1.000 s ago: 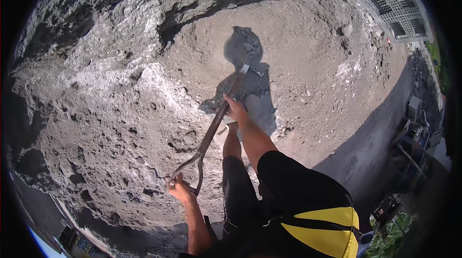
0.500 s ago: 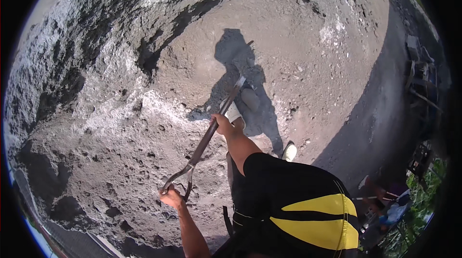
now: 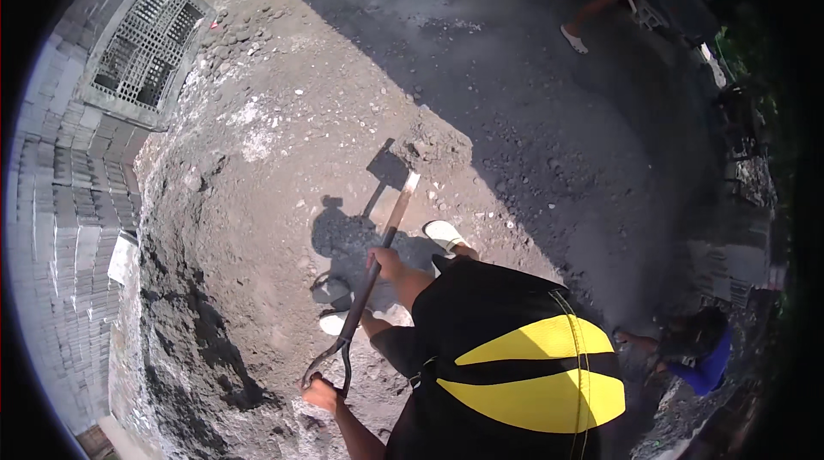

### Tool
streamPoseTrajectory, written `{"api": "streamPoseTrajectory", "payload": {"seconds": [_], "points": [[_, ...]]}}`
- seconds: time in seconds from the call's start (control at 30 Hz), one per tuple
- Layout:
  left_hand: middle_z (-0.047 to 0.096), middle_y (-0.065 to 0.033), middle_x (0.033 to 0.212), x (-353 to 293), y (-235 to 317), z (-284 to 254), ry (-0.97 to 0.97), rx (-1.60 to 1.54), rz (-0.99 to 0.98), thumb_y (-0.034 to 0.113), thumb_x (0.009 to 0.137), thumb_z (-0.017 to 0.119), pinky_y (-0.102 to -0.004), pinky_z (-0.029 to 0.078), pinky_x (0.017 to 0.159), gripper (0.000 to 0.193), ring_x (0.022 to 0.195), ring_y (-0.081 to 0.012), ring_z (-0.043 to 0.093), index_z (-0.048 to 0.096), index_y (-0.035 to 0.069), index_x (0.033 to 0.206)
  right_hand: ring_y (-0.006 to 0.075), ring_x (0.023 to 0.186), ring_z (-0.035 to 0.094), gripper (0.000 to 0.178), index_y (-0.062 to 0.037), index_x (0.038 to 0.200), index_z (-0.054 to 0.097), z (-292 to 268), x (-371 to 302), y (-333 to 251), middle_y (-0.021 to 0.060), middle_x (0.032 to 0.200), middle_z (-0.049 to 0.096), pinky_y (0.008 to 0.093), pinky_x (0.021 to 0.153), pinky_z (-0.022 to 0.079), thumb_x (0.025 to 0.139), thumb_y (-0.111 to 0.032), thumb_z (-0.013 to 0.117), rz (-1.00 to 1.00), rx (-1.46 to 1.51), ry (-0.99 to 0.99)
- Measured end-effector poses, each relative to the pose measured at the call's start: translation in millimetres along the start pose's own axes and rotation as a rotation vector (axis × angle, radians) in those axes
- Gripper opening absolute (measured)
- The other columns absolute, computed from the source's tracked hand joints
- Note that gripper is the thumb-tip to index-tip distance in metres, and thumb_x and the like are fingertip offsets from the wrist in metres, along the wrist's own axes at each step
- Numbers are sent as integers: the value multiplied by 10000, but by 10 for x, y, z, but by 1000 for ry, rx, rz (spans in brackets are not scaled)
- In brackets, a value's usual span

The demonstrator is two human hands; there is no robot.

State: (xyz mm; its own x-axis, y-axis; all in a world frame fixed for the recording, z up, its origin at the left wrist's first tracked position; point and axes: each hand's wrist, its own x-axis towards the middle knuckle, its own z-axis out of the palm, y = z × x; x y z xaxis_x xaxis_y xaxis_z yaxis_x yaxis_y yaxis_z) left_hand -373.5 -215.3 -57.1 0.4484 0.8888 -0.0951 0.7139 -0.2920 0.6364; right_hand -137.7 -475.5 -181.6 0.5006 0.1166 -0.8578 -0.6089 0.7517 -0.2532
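Note:
A long-handled shovel slants across the view, held in both my hands. My left hand is closed on its forked grip at the lower end. Farther up, my right hand wraps round the shaft. A heap of grey-brown soil sits at the far end, over the blade, which it mostly hides. The shadow of the blade falls on the ground just left of that soil. My pale shoes stand on either side of the shaft.
A steep soil bank rises at the left, before stacked grey blocks and a grid-patterned block panel. Shaded ground lies to the right. One person is at the upper right, another in blue at the lower right.
My body and view have turned right, away from the bank toward the shaded ground. The shovel has swung along, and soil now shows at its blade. Both hands keep their hold.

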Motion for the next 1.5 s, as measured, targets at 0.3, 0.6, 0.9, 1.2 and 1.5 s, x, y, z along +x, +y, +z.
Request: {"api": "streamPoseTrajectory", "payload": {"seconds": [0.3, 0.6, 0.9, 1.2, 1.5], "points": [[513, -53, 680, -3350, 4929, 1596, -1710, -653, 206, 5, 705, 641, -242, 417, 467, 535, 501, -107, 491, 382, 8, 1173, 193, 461, 487, 182, -8, 786, 464, -2140, -1132, -4723, 66, 566, 492, 314, 459, 434, 794, -183, 511, -543, 474, 344], [487, -39, 591, -3265, 4748, 1152, -1784, -447, 396, -26, 679, 618, -223, 404, 435, 532, 449, -102, 484, 392, 10, 1159, 218, 536, 523, 177, 5, 872, 421, -2389, -212, -4002, 107, 650, 489, 341, 501, 477, 792, -145, 472, -203, 386, 41], [499, -71, 632, -2882, 2800, -840, -444, -1150, -521, -35, 662, 607, -278, 412, 348, 497, 369, -143, 447, 449, 37, 1127, 239, 748, 543, 147, -21, 837, 460, -1137, 62, -657, 108, 788, 492, 432, 658, 485, 758, -135, 511, 389, -1429, -732], [391, 22, 527, -4336, 2141, -1072, 712, -1693, -884, 85, 694, 505, -258, 351, 424, 435, 416, -111, 394, 482, 107, 1128, 239, 596, 554, 93, 0, 764, 538, -1090, -976, 1490, 113, 664, 548, 374, 565, 463, 721, -82, 549, 769, -1838, -430], [366, 15, 533, -2395, 711, -670, 1086, -1897, -803, 33, 697, 456, -259, 354, 398, 401, 400, -95, 358, 439, 74, 1095, 222, 740, 570, 350, 10, 974, 505, -279, -1874, 2399, 127, 818, 576, 318, 665, 463, 785, -276, 575, 481, -1951, -961]]}}
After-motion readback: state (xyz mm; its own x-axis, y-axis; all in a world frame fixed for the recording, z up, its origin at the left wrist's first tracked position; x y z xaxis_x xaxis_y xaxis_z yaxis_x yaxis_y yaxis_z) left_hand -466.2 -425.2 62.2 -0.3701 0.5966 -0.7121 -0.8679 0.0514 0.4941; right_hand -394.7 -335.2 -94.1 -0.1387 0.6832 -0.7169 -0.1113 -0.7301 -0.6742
